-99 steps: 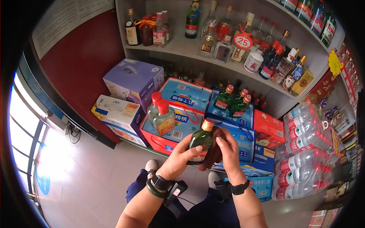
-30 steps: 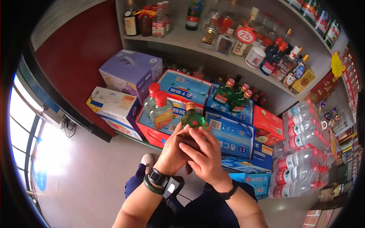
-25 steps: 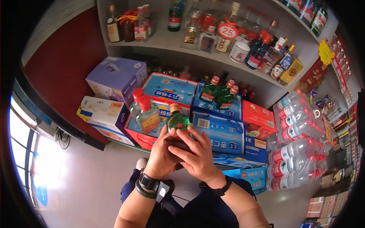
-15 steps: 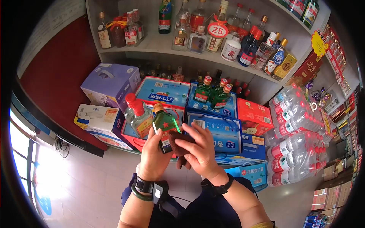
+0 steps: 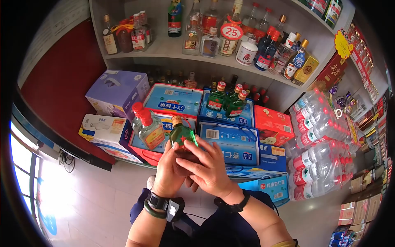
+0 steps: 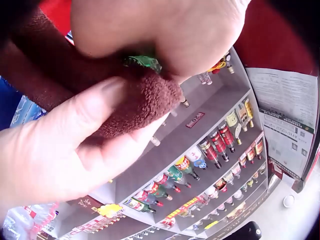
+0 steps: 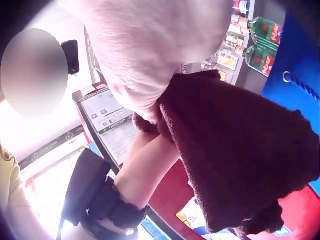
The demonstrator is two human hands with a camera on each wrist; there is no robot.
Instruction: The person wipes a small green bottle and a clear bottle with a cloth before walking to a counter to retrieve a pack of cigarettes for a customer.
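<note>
My left hand [image 5: 166, 175] grips a small green glass bottle [image 5: 181, 132] with a gold cap and a red star, its neck tilted up and away from me. In my right hand [image 5: 210, 169] is a brown terry cloth [image 7: 240, 150], which its fingers press round the bottle's lower part. The left wrist view shows the cloth [image 6: 147, 102] bunched under a thumb, with a bit of green glass [image 6: 144, 62] showing above it. The cloth hides the bottle's label and base. Just beyond stand two clear bottles [image 5: 151, 131] with red caps.
Blue and red drink cartons [image 5: 230, 142] are stacked before me, with several green bottles [image 5: 225, 101] on one. A purple box [image 5: 117, 90] stands left and shrink-wrapped water bottles [image 5: 319, 152] right. Behind runs a shelf [image 5: 173, 49] of liquor bottles.
The bottle has shifted up and left since the earliest frame. Half a second ago the cloth was at the bottle's right side; now it covers the lower front, with the right fingers closer in.
</note>
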